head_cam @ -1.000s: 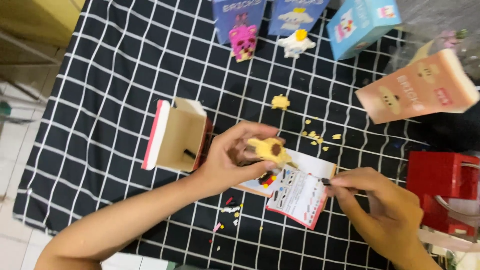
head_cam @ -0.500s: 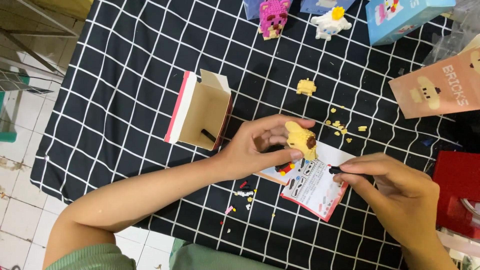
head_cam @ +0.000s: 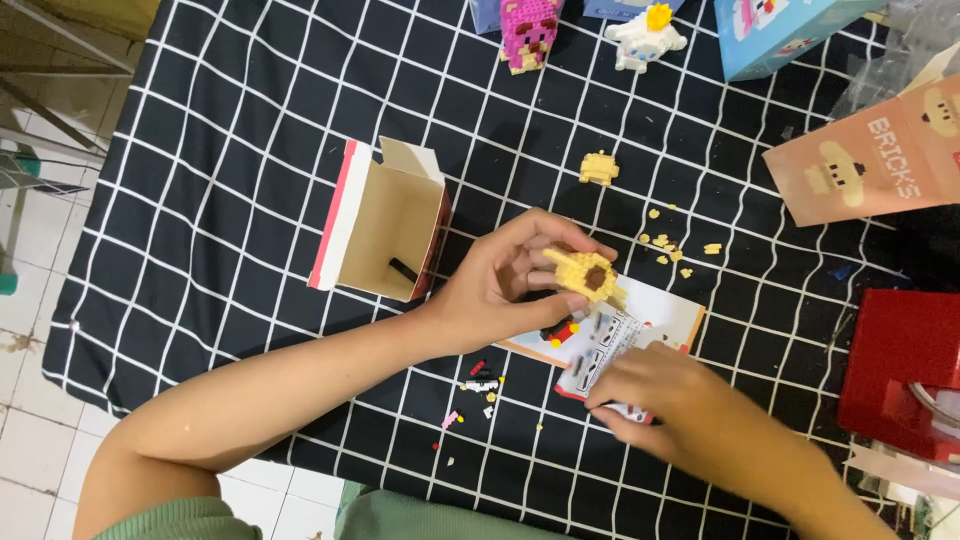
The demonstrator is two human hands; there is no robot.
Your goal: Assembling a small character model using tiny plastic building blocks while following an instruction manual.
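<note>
Left hand [head_cam: 500, 290] pinching yellow brick figure [head_cam: 583, 274] above instruction sheet [head_cam: 620, 335]. Right hand [head_cam: 665, 395] flat on sheet, fingers curled, grip unclear. Open box [head_cam: 385, 225] just left.

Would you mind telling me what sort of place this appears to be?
Probably a home hobby table: a black checked tablecloth over a tiled floor, with finished brick figures and an open small box.

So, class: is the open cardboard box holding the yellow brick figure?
No, the yellow brick figure sits in the left hand, beside the box, not in it.
</note>
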